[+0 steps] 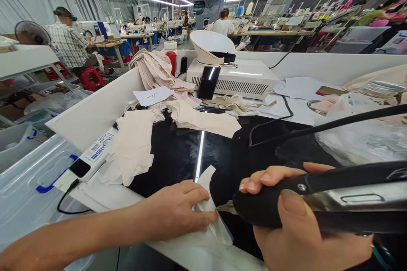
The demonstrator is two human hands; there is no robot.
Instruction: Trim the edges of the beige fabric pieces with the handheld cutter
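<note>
My right hand (305, 233) is wrapped round the black handle of an iron (273, 203) with a silver strip along its side. Its pointed metal tip touches or nearly touches a narrow, off-white fabric piece (208, 178), close to my left fingers. My left hand (181, 207) holds this piece near the table's front edge, index finger and thumb pressed on it. Part of the piece is hidden under that hand. Beyond lie stacks of pale pink cut fabric pieces (133, 139), with another stack (203, 118) further back on the black tabletop (178, 165).
A black cable (349, 125) crosses from the right. At the back stand a phone (208, 82), a white vented box (235, 78) and a red container (171, 61). A plastic bag (349, 135) lies right; a clear bin (34, 186) stands left. People sit at sewing machines beyond.
</note>
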